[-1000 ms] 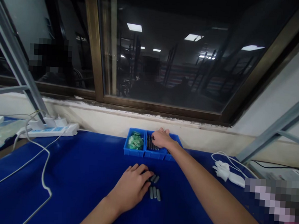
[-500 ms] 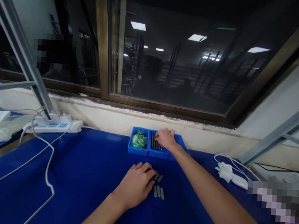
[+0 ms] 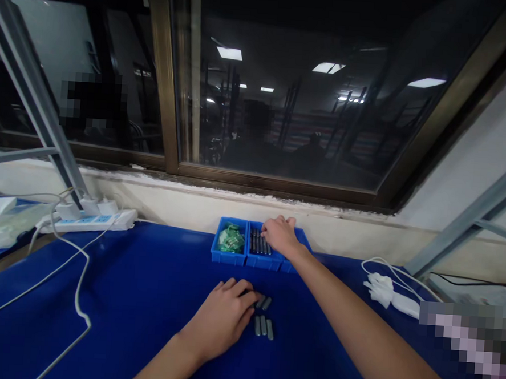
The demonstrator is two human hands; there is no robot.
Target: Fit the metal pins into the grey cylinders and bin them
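- White power strip [image 3: 101, 221] lies far left on the blue counter [image 3: 135, 296], near the wall.
- Left bin [image 3: 227, 258] holds green parts [image 3: 230, 238].
- My left hand [image 3: 223, 319] rests flat, fingers loosely together, fingertips touching the grey cylinders [image 3: 264, 326] on the counter.
- Middle bin [image 3: 262, 262] holds dark cylinders [image 3: 258, 244]. My right hand [image 3: 281, 236] reaches in, fingers curled down onto them. I cannot tell whether it pinches one.
- White cable bundle [image 3: 386, 290] lies far right.

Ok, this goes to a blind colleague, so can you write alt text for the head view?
A person's right hand reaches into a blue bin of dark rods by the wall, while the left hand rests on a blue table beside loose grey rods. A neighbouring bin holds green parts; a dark window is behind.
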